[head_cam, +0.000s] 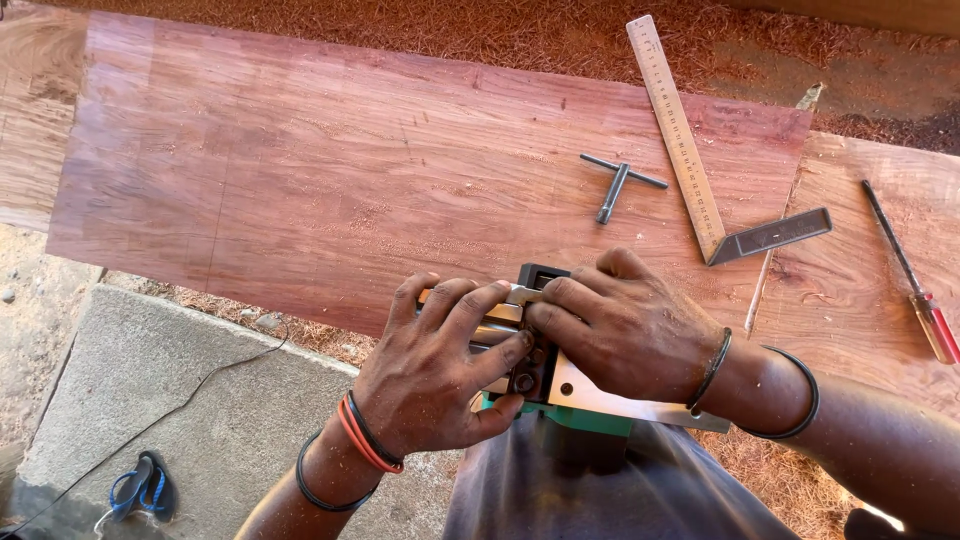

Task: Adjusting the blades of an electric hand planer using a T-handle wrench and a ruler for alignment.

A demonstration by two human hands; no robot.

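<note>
Both my hands grip an electric planer turned upside down against my lap, its metal sole and green body showing. My left hand wraps over its left side, fingers across the blade drum area. My right hand presses on the top from the right, fingers meeting the left hand's. The planer rests at the near edge of a wide reddish wooden board. Much of the tool is hidden under my hands.
On the board lie a metal T-handle key, a steel try square and a red-handled screwdriver. Sawdust covers the ground beyond. A concrete slab, a black cable and a blue sandal are lower left.
</note>
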